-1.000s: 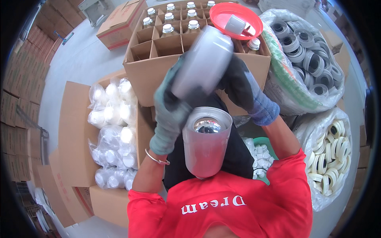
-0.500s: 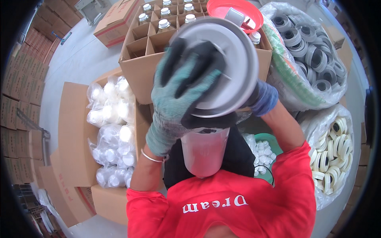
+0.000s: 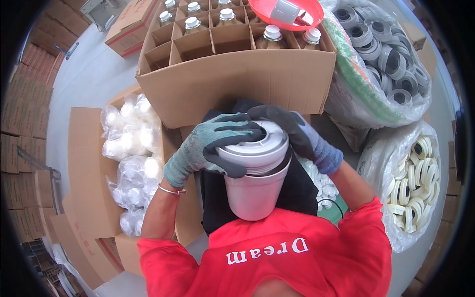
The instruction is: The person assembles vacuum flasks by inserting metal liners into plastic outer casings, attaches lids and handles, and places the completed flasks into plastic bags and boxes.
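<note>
A white, smooth-walled tub (image 3: 253, 198) stands upright between my thighs. A round, pale grey threaded lid (image 3: 262, 153) sits tilted in its mouth, with a dark gap showing at the right side. My left hand (image 3: 217, 141), in a teal and black glove, wraps the lid's left edge, its fingers reaching across the top. From the far right, my right hand (image 3: 299, 133), in a blue and black glove, grips the lid's other edge. Part of the hole in the lid's middle is covered by my left fingers.
Ahead stands a divided carton (image 3: 237, 81) of capped bottles, with a red basin (image 3: 282, 20) on it. At left, a carton (image 3: 84, 163) holds bagged white parts (image 3: 131, 133). Bags of grey rings (image 3: 396, 64) and cream rings (image 3: 418, 178) stand at right. Small white caps (image 3: 324, 188) lie near my right thigh.
The lid has come down from in front of my view onto the tub's mouth, and both hands came down with it. My view has shifted slightly.
</note>
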The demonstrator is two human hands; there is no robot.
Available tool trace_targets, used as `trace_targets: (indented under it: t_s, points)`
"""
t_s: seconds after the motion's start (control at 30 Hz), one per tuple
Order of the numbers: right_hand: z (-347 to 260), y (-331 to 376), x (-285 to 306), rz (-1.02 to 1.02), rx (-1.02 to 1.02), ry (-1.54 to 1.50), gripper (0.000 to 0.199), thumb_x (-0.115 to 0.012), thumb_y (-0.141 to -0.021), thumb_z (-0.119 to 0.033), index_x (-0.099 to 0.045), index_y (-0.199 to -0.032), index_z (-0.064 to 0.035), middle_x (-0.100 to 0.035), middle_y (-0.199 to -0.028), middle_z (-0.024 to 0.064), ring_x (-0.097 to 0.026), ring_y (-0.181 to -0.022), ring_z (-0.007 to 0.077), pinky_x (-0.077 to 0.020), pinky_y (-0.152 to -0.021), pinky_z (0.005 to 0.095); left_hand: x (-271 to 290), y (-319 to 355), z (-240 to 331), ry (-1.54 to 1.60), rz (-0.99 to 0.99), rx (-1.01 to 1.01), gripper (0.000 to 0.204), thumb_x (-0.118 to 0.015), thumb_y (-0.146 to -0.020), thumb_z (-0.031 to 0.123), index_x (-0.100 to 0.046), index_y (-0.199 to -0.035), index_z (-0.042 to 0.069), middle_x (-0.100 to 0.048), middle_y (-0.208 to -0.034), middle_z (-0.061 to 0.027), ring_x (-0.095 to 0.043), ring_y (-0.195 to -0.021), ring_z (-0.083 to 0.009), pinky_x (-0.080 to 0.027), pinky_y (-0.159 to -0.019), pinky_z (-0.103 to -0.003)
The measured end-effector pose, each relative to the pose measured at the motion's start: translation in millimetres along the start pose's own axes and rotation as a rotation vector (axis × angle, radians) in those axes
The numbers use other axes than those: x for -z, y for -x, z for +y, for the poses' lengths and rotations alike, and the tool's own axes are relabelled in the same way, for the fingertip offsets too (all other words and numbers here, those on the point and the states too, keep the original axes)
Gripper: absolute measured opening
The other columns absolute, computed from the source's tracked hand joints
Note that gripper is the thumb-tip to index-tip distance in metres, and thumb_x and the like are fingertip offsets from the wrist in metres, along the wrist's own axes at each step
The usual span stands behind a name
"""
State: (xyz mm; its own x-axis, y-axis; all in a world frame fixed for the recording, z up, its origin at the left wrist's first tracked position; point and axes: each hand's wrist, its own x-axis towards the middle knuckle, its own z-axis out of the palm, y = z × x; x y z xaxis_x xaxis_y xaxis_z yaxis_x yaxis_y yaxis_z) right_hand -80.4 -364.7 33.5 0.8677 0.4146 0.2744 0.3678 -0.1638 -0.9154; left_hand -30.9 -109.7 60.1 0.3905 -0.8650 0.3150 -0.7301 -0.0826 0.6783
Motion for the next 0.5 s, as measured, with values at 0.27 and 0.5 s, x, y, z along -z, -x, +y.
trace_targets:
  t_s: [0.27,0.5]
  points:
    - [-13.8,26.1,-20.3,0.144,-0.106,0.111,0.039,-0.042,-0.099,-0.022,-0.057,-0.124,0.0031,-0.06,-0.124,0.0167,-0.059,-0.112,0.0231,-0.0439,-0.099,0.0335,-10.2,-6.6,-1.1,0.087,-0.087,-0.115,0.074,-0.081,-0.062,0.042,-0.062,-0.126,0.01,-0.06,-0.129,-0.0078,-0.052,-0.122,-0.0375,-0.042,-0.103,-0.046]
    - [13.5,-1.0,-31.4,-0.073,-0.131,-0.475,0.033,-0.045,-0.094,-0.012,-0.059,-0.12,0.0017,-0.06,-0.123,0.0171,-0.059,-0.113,0.0295,-0.0453,-0.099,0.0359,-21.6,17.8,59.9,-0.362,-0.108,0.191,0.091,-0.068,-0.063,0.066,-0.056,-0.129,0.005,-0.055,-0.133,-0.0179,-0.046,-0.127,-0.0418,-0.029,-0.11,-0.054]
